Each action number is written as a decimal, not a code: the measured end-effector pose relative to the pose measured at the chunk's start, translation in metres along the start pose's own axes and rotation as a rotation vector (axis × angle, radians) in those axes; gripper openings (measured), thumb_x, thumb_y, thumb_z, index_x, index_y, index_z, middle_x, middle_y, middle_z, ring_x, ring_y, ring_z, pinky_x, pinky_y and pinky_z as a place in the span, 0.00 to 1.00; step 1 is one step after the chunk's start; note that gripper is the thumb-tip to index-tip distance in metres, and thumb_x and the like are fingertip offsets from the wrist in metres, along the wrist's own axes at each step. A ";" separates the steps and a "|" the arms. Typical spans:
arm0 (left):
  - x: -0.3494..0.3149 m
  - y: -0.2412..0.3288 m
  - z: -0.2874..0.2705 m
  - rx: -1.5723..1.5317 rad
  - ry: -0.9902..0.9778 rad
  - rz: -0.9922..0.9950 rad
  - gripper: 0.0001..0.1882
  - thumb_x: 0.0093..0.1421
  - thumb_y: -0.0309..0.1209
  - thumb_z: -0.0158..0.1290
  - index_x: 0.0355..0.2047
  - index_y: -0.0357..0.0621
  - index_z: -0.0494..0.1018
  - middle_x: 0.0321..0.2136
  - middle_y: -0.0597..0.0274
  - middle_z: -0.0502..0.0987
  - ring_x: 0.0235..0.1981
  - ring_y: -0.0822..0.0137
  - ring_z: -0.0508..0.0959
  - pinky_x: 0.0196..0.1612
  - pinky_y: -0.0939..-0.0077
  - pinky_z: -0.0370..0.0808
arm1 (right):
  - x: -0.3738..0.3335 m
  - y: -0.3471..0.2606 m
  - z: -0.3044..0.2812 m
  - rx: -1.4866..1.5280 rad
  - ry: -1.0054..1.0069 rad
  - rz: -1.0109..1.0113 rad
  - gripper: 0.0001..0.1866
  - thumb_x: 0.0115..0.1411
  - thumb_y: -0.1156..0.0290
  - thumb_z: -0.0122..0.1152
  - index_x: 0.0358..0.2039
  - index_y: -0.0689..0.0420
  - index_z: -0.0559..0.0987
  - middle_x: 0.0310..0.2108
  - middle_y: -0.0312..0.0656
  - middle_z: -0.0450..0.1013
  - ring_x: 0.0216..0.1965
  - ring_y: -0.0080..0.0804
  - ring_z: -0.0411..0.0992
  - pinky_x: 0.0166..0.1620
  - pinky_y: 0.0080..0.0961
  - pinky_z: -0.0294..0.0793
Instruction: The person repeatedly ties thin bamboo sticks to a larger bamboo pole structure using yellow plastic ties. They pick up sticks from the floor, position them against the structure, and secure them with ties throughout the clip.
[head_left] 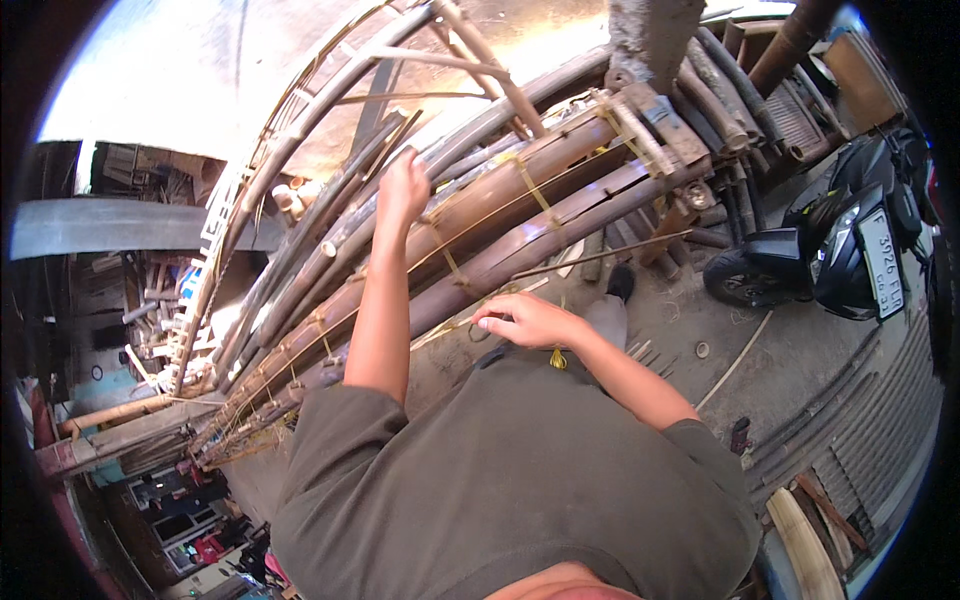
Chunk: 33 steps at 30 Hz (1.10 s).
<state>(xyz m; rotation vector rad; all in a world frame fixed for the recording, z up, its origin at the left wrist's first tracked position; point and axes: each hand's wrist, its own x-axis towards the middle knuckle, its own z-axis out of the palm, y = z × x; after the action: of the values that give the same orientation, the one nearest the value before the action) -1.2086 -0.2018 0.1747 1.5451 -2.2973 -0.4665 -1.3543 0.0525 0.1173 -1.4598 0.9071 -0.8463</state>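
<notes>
My left hand is stretched far out over a row of long brown bamboo poles, its fingers closed. Whatever it grips, if anything, is too small to make out. Close to my body, my right hand is curled with thumb and fingers together near the poles' near edge. What lies in those fingers cannot be made out. Yellow twine is tied across the poles at several places. Below my right hand a small yellow bundle of cord hangs at my shirt's hem.
A thin stick juts rightward from the poles. Beyond them stands a curved bamboo frame. A parked motorcycle is at the right, near stacked bamboo and a concrete post. Corrugated sheets lie at the lower right.
</notes>
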 end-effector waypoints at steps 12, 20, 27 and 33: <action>-0.157 -0.049 0.029 -0.045 -0.008 0.062 0.14 0.64 0.41 0.49 0.41 0.46 0.74 0.27 0.54 0.75 0.31 0.55 0.74 0.41 0.59 0.69 | 0.143 -0.095 0.112 -0.195 0.484 -0.170 0.19 0.66 0.60 0.45 0.25 0.60 0.75 0.24 0.42 0.73 0.30 0.34 0.71 0.37 0.33 0.69; -0.152 -0.062 0.043 -0.190 0.049 -0.006 0.14 0.67 0.40 0.43 0.37 0.51 0.78 0.30 0.53 0.80 0.36 0.53 0.79 0.43 0.55 0.57 | 0.250 -0.006 -0.051 -0.497 -0.015 0.527 0.25 0.63 0.46 0.48 0.38 0.55 0.82 0.39 0.46 0.78 0.42 0.33 0.75 0.48 0.32 0.71; -0.158 -0.057 0.033 -0.159 0.035 -0.052 0.14 0.67 0.40 0.43 0.38 0.52 0.78 0.30 0.56 0.80 0.35 0.57 0.78 0.44 0.57 0.56 | 0.273 -0.004 -0.055 0.362 0.329 0.325 0.17 0.67 0.60 0.45 0.33 0.57 0.79 0.35 0.42 0.79 0.39 0.30 0.77 0.45 0.28 0.74; -0.158 -0.058 0.041 -0.141 0.110 -0.019 0.12 0.66 0.39 0.45 0.35 0.52 0.77 0.27 0.58 0.79 0.33 0.59 0.77 0.41 0.60 0.56 | 0.284 0.064 -0.098 -1.075 -0.375 0.539 0.23 0.62 0.55 0.45 0.40 0.58 0.82 0.45 0.53 0.76 0.47 0.42 0.75 0.53 0.38 0.70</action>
<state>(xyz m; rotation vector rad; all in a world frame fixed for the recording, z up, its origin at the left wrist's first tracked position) -1.1234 -0.0720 0.0979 1.4874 -2.1217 -0.5234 -1.3220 -0.2483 0.0621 -2.0034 1.4539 0.4143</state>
